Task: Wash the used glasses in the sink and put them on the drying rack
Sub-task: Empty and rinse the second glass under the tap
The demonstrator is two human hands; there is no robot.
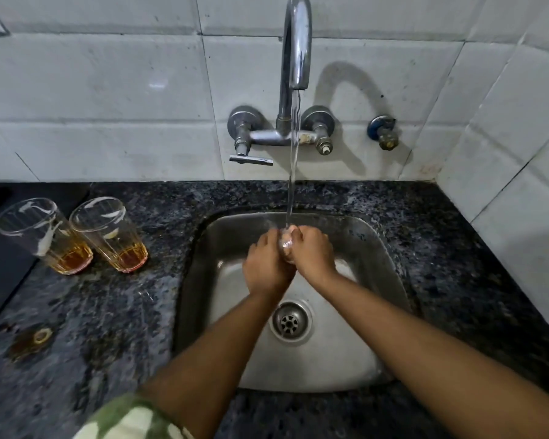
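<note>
Over the steel sink (374,248) I hold a clear glass (287,245) under the running water. My left hand (267,267) and my right hand (313,255) are both wrapped around it, so only a small part of the glass shows between them. The stream from the tap (295,42) falls onto the glass. On the counter to the left stand two used glasses, the left one (45,237) and the right one (110,234), each upright with amber liquid in the bottom.
Dark speckled granite counter (441,236) surrounds the sink. The drain (289,323) lies below my hands. A lever handle (251,160) and a blue wall valve (382,131) sit on the tiled wall. A ring-shaped stain (42,335) marks the counter at left.
</note>
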